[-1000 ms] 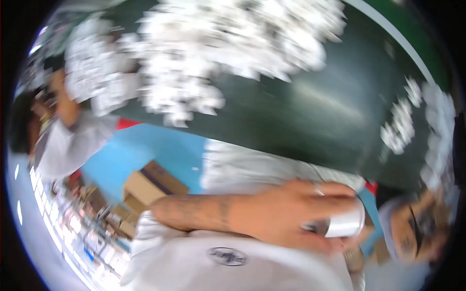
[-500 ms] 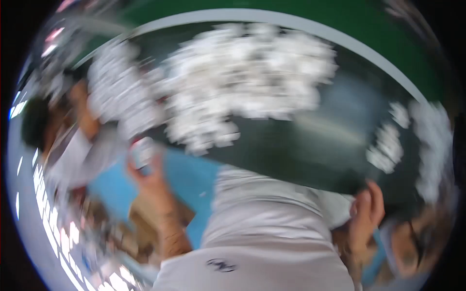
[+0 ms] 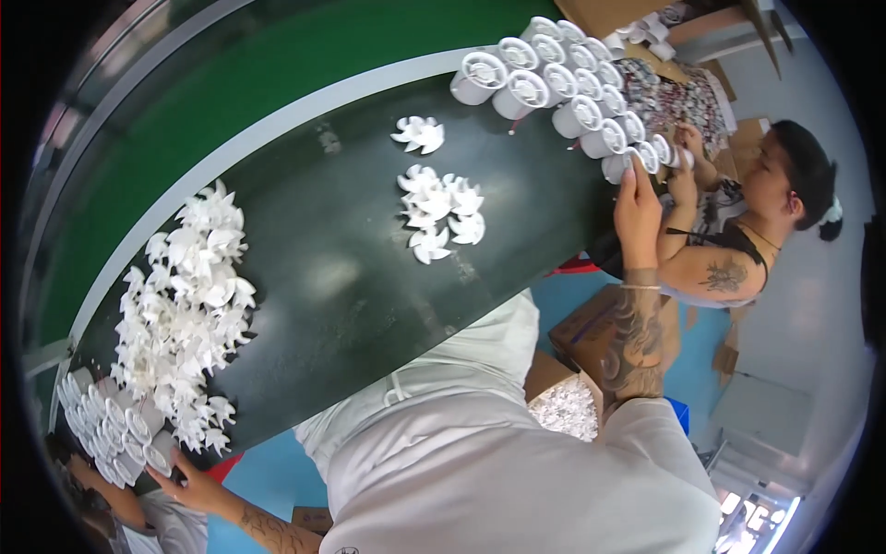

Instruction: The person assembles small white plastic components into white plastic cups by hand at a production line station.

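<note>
At the lower left, my left hand (image 3: 189,485) has its thumb and fingers around a white round fan housing (image 3: 159,452) at the near edge of a packed group of similar ones. Over on the right, my right hand (image 3: 637,217) reaches up to another white cup-shaped fan housing (image 3: 616,168), its fingers closed against the side; part of the grip is hidden. Red wires show on some housings in that right-hand group (image 3: 554,83). A heap of white bladed fan wheels (image 3: 189,305) lies beside the left group, and several more fan wheels (image 3: 434,203) lie mid-table.
The dark green table (image 3: 323,277) has a pale rim beyond it. At right a co-worker (image 3: 738,212) handles parts beside a pile of small wired pieces (image 3: 669,106). Another person's arm (image 3: 111,489) shows lower left. An open carton (image 3: 563,406) of small white pieces stands below.
My view has swung right, bringing the right-hand housings and co-worker into sight. My left hand has brought its housing to the left group; my right hand has moved from the table edge to a housing.
</note>
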Demonstrator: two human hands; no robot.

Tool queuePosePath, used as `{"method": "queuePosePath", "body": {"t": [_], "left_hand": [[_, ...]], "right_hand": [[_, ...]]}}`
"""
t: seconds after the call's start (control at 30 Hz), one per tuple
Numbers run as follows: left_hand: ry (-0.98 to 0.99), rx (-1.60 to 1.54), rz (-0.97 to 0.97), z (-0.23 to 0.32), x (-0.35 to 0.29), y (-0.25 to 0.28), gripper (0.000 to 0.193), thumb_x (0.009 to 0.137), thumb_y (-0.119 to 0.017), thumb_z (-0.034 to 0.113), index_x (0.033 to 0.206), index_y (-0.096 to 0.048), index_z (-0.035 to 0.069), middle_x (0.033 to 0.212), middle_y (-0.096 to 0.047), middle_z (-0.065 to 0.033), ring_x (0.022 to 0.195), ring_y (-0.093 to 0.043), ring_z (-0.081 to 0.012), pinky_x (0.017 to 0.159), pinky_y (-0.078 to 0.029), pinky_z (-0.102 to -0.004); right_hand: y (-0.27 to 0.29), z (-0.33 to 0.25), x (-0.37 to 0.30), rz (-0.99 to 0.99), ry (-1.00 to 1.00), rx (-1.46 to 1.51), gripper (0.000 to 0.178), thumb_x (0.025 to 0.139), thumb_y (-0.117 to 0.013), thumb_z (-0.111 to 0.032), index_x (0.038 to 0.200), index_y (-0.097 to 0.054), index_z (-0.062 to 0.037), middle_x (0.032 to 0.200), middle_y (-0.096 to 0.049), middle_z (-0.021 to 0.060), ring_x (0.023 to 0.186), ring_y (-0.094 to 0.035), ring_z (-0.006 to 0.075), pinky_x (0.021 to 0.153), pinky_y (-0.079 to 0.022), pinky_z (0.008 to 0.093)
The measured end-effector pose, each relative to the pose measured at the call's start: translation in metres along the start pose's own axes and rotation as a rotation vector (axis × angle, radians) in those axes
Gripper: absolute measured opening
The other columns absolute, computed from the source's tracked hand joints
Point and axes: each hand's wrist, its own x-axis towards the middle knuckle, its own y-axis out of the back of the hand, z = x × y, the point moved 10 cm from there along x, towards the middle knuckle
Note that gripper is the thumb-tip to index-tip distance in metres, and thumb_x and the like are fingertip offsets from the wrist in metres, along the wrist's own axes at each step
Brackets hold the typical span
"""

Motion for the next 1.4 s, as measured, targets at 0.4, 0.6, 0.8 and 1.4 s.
{"method": "queuePosePath", "body": {"t": [0.4, 0.6, 0.8, 1.4], "left_hand": [[-0.8, -0.276, -0.38, 0.289, -0.077, -0.049, 0.037, 0.076, -0.07, 0.0, 0.112, -0.064, 0.002, 0.114, -0.061, -0.0141, 0.105, -0.055, -0.0337, 0.094, -0.042, -0.0427], [-1.1, -0.016, -0.287, 0.365, -0.049, -0.123, 0.04, 0.079, -0.073, 0.021, 0.116, -0.064, 0.007, 0.112, -0.064, -0.0101, 0.106, -0.057, -0.0294, 0.091, -0.041, -0.0436], [-1.136, 0.167, -0.638, 0.388, -0.063, -0.176, 0.025, 0.078, -0.071, 0.018, 0.099, -0.067, 0.005, 0.092, -0.067, -0.0093, 0.096, -0.06, -0.0274, 0.087, -0.043, -0.0445], [-1.078, -0.499, -0.762, 0.384, -0.169, -0.111, 0.023, 0.081, -0.066, 0.0, 0.103, -0.063, 0.004, 0.09, -0.054, -0.0123, 0.075, -0.059, -0.0265, 0.062, -0.049, -0.0356]], "right_hand": [[-0.001, -0.036, -0.055, -0.374, -0.263, 0.124, 0.051, 0.103, -0.042, -0.027, 0.151, -0.028, -0.0232, 0.091, -0.061, 0.0044, 0.053, -0.053, 0.0064, 0.043, -0.041, 0.0159], [-0.053, -0.023, -0.05, -0.789, -0.507, 0.374, 0.048, 0.101, -0.046, -0.034, 0.146, -0.035, -0.0209, 0.076, -0.06, 0.0035, 0.051, -0.054, 0.0083, 0.041, -0.04, 0.0175], [-0.053, -0.027, -0.075, -1.025, -0.682, 0.41, 0.04, 0.1, -0.045, -0.02, 0.139, -0.041, -0.0174, 0.075, -0.059, 0.0047, 0.051, -0.055, 0.009, 0.04, -0.04, 0.0184], [-0.079, -0.088, -0.119, -1.262, -0.562, 0.275, 0.035, 0.1, -0.048, -0.022, 0.135, -0.046, -0.0168, 0.075, -0.06, 0.0029, 0.048, -0.049, 0.0052, 0.04, -0.036, 0.0178]]}}
